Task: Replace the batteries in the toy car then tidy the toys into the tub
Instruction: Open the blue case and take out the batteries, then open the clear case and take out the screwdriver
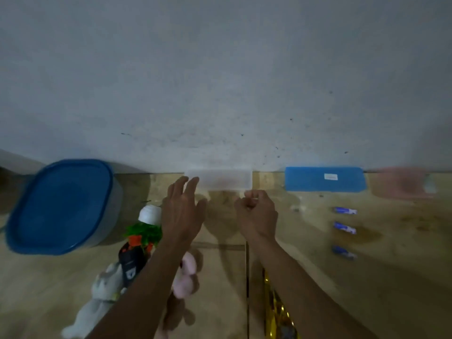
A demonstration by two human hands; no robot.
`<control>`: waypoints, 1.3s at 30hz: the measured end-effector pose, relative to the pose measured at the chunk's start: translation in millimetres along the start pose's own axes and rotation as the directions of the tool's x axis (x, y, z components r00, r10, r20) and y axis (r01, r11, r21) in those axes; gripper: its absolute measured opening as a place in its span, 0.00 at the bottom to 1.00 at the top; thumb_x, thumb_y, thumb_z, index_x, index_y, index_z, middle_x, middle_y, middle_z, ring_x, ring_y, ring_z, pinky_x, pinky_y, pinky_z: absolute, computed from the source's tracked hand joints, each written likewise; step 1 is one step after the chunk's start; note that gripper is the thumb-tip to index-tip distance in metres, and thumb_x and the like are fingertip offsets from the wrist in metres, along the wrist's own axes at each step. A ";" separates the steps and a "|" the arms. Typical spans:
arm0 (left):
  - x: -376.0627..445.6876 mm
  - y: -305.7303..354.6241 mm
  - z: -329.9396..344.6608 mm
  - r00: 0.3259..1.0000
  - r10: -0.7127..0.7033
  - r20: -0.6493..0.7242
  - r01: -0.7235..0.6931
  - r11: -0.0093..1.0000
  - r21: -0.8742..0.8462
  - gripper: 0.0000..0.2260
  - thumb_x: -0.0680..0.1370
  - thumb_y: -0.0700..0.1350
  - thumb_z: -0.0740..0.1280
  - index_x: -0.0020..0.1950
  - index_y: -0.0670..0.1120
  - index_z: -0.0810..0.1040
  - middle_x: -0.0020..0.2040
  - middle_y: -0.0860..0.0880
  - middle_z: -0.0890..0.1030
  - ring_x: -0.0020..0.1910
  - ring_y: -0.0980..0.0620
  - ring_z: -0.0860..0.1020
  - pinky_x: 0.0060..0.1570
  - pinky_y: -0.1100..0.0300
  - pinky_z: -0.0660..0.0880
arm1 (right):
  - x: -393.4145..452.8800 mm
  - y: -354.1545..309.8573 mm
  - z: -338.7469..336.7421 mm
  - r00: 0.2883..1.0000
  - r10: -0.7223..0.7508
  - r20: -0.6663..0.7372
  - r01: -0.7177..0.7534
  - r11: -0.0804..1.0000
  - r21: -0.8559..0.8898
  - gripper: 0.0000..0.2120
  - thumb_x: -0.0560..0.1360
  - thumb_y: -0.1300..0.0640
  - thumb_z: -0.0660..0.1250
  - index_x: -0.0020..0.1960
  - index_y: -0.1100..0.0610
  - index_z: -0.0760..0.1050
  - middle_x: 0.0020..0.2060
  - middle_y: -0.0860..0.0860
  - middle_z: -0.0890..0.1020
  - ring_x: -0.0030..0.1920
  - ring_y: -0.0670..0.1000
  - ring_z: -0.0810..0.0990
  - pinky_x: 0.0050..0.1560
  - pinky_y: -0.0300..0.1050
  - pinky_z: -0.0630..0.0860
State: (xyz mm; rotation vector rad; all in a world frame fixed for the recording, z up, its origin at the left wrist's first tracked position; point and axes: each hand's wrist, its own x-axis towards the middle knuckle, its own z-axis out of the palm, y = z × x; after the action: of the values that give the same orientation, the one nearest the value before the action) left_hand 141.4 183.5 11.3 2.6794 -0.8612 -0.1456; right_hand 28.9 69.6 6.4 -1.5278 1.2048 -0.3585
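Head view shows left hand [182, 211] fingers spread wide, right hand [256, 212] curled on nothing visible; reaching for the clear box [219, 179] risks scattering loose batteries [345, 227] nearby.

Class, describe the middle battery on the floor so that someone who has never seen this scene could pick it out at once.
Start at the flat blue box lying against the wall on the right. Just nearer the camera, a column of three small blue batteries runs down the floor. The middle battery has one battery above it and another battery below it; neither hand touches it.
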 end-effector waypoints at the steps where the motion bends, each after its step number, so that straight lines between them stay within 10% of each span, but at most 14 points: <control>1: 8.5 -9.4 -0.9 1.000 0.017 0.010 -0.017 1.000 0.017 0.26 0.76 0.44 0.73 0.73 0.44 0.72 0.73 0.39 0.72 0.70 0.37 0.69 0.63 0.40 0.72 | -0.1 -4.4 15.2 0.997 0.074 -0.036 -0.073 0.997 0.027 0.10 0.73 0.56 0.73 0.52 0.55 0.77 0.41 0.48 0.81 0.44 0.51 0.81 0.48 0.41 0.75; 6: 49.4 -35.2 6.2 0.974 0.199 0.110 -0.206 0.977 0.048 0.29 0.73 0.44 0.76 0.73 0.45 0.72 0.73 0.41 0.72 0.71 0.38 0.69 0.63 0.41 0.74 | 13.8 -21.2 78.6 0.915 0.337 -0.220 -0.248 0.902 0.354 0.18 0.70 0.54 0.77 0.54 0.57 0.73 0.40 0.49 0.79 0.42 0.51 0.79 0.43 0.37 0.73; 10: 63.7 -45.6 14.6 0.942 0.303 0.144 -0.312 0.949 0.039 0.28 0.71 0.46 0.77 0.69 0.43 0.76 0.68 0.41 0.76 0.67 0.38 0.71 0.59 0.41 0.76 | 29.4 -14.3 112.0 0.838 0.460 -0.294 -0.221 0.778 0.588 0.20 0.63 0.53 0.80 0.43 0.53 0.70 0.41 0.55 0.83 0.40 0.58 0.85 0.45 0.56 0.84; 17: 66.3 -50.6 10.8 0.916 0.361 0.174 -0.374 0.926 0.053 0.26 0.70 0.47 0.77 0.66 0.43 0.77 0.65 0.41 0.77 0.64 0.38 0.72 0.57 0.44 0.76 | 18.7 -15.2 106.9 0.812 0.559 -0.170 -0.278 0.626 0.729 0.18 0.70 0.62 0.77 0.54 0.65 0.71 0.47 0.64 0.83 0.34 0.54 0.82 0.30 0.43 0.79; 28: 52.0 -58.7 15.6 0.906 0.402 0.129 -0.407 0.913 0.014 0.25 0.68 0.43 0.78 0.63 0.45 0.78 0.62 0.44 0.77 0.61 0.40 0.74 0.52 0.46 0.76 | -4.8 -13.9 92.1 0.807 0.589 -0.027 -0.329 0.488 0.809 0.18 0.71 0.65 0.76 0.51 0.57 0.68 0.52 0.62 0.81 0.42 0.55 0.85 0.41 0.49 0.84; 35: 54.3 -62.3 20.8 0.923 0.372 0.097 -0.375 0.927 0.012 0.29 0.65 0.40 0.80 0.64 0.48 0.76 0.62 0.46 0.77 0.61 0.42 0.73 0.55 0.47 0.76 | -5.0 -25.0 81.7 0.881 0.454 -0.134 -0.245 0.680 0.691 0.19 0.68 0.61 0.79 0.49 0.54 0.70 0.45 0.58 0.83 0.39 0.55 0.86 0.37 0.48 0.84; 39: 55.8 -62.7 15.3 0.924 0.371 0.089 -0.360 0.925 -0.117 0.35 0.66 0.40 0.80 0.69 0.50 0.69 0.66 0.45 0.73 0.63 0.43 0.72 0.57 0.46 0.76 | 4.6 -23.8 68.2 0.964 -0.097 -0.247 0.138 0.978 0.155 0.12 0.69 0.60 0.77 0.43 0.53 0.73 0.37 0.49 0.83 0.37 0.46 0.83 0.42 0.41 0.82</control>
State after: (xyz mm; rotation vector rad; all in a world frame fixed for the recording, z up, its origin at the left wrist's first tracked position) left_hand 218.3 194.9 -23.9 2.3858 -1.3357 -0.2418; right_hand 94.0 100.8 1.4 -1.4391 1.2350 -0.7242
